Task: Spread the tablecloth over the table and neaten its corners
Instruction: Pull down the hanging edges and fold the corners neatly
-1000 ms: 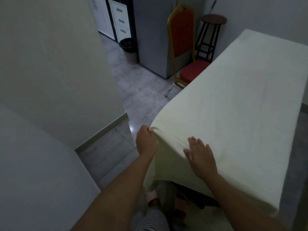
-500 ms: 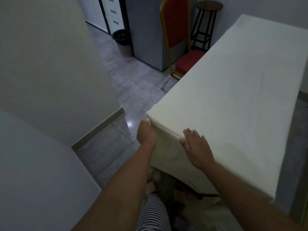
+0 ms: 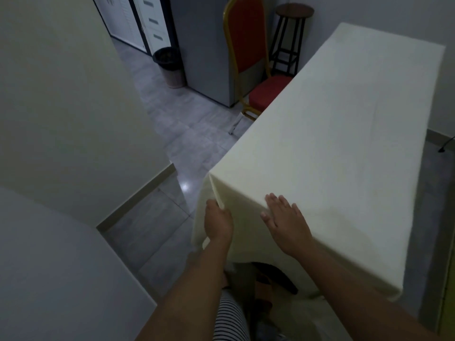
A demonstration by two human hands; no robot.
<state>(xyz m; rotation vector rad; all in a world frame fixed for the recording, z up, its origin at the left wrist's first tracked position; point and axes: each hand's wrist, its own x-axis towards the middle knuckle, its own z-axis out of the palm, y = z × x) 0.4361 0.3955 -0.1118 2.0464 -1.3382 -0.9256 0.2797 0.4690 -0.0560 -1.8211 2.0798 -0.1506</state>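
A dim room with a grey tiled floor [image 3: 177, 134], a red chair [image 3: 267, 93] and a dark stool [image 3: 294, 13] at the far side; the pale tablecloth [image 3: 344, 143] lies flat over the whole bench and hides it, its sides hanging down; at the near corner the left hand [image 3: 218, 223] has its fingers curled round the loose fold, likely to draw it down tight; the right hand [image 3: 285, 222] lies flat, fingers straight, on the cloth at the near edge, seemingly pinning it against slipping; spreading looks done, this corner not yet.
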